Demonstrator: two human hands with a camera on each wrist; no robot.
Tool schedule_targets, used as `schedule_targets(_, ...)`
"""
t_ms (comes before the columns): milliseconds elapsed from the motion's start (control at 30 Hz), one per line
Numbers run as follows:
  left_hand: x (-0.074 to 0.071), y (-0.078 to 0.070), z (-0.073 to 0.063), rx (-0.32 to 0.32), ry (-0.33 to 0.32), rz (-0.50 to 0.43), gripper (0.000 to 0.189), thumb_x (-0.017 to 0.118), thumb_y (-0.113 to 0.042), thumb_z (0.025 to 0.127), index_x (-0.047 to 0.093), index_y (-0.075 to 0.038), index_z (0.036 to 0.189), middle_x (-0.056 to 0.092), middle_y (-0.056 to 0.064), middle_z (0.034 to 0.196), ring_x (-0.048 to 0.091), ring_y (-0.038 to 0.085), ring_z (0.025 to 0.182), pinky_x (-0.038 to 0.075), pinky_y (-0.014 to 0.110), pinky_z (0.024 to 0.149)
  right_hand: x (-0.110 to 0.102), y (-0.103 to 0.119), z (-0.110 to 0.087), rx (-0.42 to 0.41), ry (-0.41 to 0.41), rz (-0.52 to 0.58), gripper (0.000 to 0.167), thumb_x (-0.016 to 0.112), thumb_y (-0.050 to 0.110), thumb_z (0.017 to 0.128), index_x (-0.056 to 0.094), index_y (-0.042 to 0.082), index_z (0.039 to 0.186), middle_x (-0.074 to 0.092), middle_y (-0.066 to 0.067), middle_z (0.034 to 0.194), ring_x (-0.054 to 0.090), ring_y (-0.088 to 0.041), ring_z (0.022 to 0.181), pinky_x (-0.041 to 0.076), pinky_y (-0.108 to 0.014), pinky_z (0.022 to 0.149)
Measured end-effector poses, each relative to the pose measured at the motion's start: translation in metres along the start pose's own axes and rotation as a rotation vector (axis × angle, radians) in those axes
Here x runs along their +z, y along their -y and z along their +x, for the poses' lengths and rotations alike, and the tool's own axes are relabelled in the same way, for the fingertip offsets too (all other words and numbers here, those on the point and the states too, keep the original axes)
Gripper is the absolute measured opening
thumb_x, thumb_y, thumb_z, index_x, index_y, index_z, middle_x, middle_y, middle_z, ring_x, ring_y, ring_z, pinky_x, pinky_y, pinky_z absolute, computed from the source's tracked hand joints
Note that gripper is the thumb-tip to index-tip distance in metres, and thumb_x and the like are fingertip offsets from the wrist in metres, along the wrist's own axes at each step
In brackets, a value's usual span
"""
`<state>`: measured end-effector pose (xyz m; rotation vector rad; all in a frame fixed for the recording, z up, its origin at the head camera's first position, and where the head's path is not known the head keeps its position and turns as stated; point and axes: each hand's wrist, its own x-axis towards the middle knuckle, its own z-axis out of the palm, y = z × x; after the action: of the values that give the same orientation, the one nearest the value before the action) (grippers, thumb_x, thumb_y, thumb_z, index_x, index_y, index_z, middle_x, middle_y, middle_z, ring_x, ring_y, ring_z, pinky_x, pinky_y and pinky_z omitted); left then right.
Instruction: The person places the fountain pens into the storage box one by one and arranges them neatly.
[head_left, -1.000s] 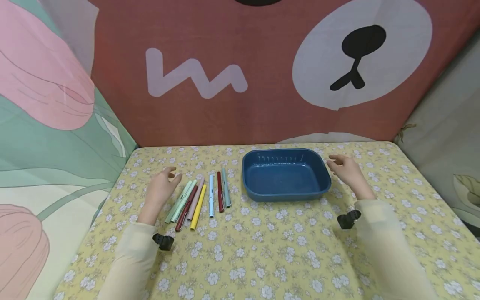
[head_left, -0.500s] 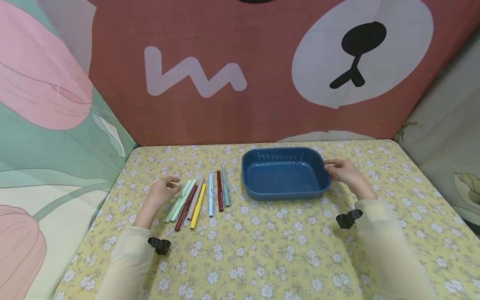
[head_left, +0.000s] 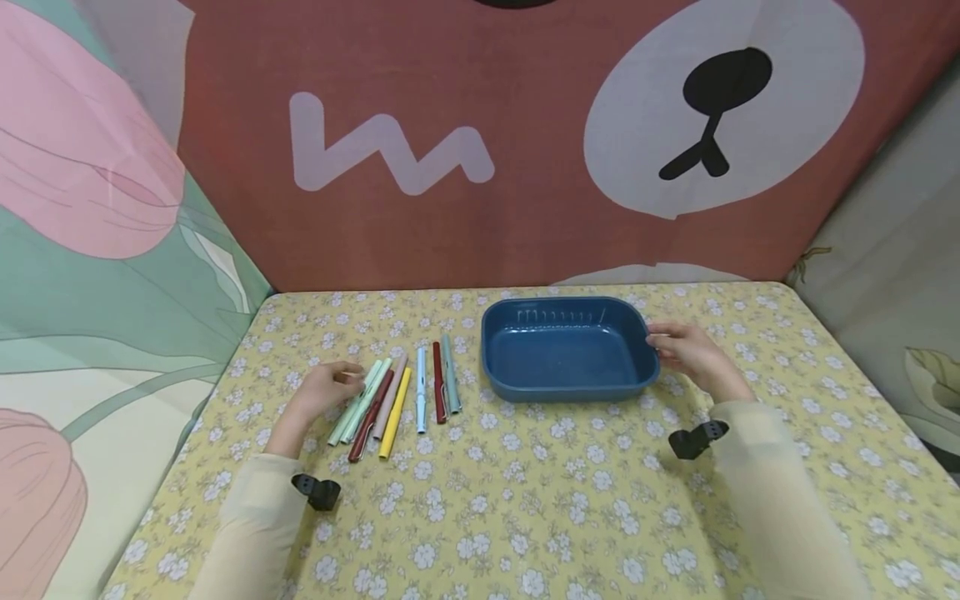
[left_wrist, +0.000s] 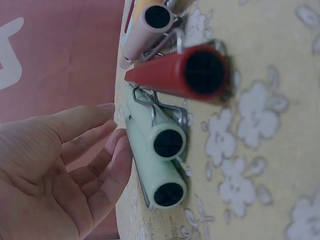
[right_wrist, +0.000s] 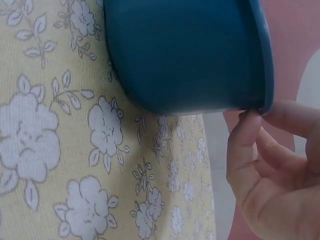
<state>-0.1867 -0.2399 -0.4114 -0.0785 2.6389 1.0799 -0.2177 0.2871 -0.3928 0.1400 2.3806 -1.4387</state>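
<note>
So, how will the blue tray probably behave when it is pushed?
The blue tray would probably slide rather than tip, being broad and low. It looks unbent where the right hand pinches it, so it is likely stiff. Its glossy inside may be slippery.

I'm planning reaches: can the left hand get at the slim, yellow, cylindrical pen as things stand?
Probably, from above: nothing appears to cover the yellow pen. Sideways, though, two pale green cylindrical pens, a glossy dark red pen and a pinkish-grey pen lie between it and the left hand.
</note>
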Motion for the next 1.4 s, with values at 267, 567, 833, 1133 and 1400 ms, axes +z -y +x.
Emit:
schedule_targets(267, 0.001, 0.002, 0.001, -0.010, 0.010, 0.016, 0.040, 0.059, -0.011, 0.092, 0.055, 0.005, 0.129, 0.061, 0.027, 0.115, 0.063, 0.020, 0.081, 0.054, 0.029, 0.064, 0.005, -0.006, 0.003, -0.002, 0.024, 0.057, 0.062, 0.047, 0.028, 0.101, 0.025, -0.005, 0.148, 0.045, -0.016, 0.135, 0.054, 0.008, 0.085, 0.052, -0.012, 0.078)
schedule_targets(567, 0.001, 0.005, 0.006, -0.029, 0.033, 0.051, 0.039, 0.060, -0.013, 0.092, 0.057, 0.003, 0.127, 0.062, 0.026, 0.116, 0.063, 0.024, 0.086, 0.054, 0.030, 0.068, 0.013, -0.003, 0.007, -0.033, 0.037, 0.071, 0.060, 0.049, 0.024, 0.100, 0.026, -0.006, 0.147, 0.054, 0.016, 0.095, 0.055, 0.004, 0.080, 0.052, -0.017, 0.076)
schedule_targets(833, 0.001, 0.008, 0.006, -0.046, 0.017, -0.028, 0.041, 0.060, -0.014, 0.092, 0.056, 0.004, 0.129, 0.062, 0.028, 0.118, 0.063, 0.018, 0.081, 0.053, 0.027, 0.066, 0.019, 0.001, 0.008, -0.053, 0.060, 0.138, 0.057, 0.047, 0.019, 0.100, 0.026, -0.007, 0.146, 0.055, 0.016, 0.090, 0.055, 0.003, 0.075, 0.053, -0.019, 0.073)
schedule_targets(1133, 0.000, 0.004, 0.008, -0.036, 0.003, -0.135, 0.041, 0.057, -0.017, 0.096, 0.053, 0.000, 0.133, 0.061, 0.025, 0.122, 0.063, 0.014, 0.083, 0.056, 0.028, 0.068, 0.021, 0.004, 0.009, -0.066, 0.080, 0.152, 0.058, 0.048, 0.019, 0.100, 0.025, -0.007, 0.146, 0.055, 0.014, 0.092, 0.055, 0.003, 0.075, 0.054, -0.019, 0.072)
schedule_targets(1400, 0.000, -0.009, 0.010, -0.035, 0.015, -0.276, 0.047, 0.053, -0.024, 0.098, 0.046, -0.006, 0.141, 0.052, 0.023, 0.135, 0.057, 0.035, 0.119, 0.053, 0.043, 0.099, 0.026, 0.010, 0.010, -0.056, 0.100, 0.152, 0.059, 0.050, 0.020, 0.099, 0.025, -0.004, 0.147, 0.054, 0.012, 0.090, 0.053, 0.002, 0.075, 0.053, -0.022, 0.075)
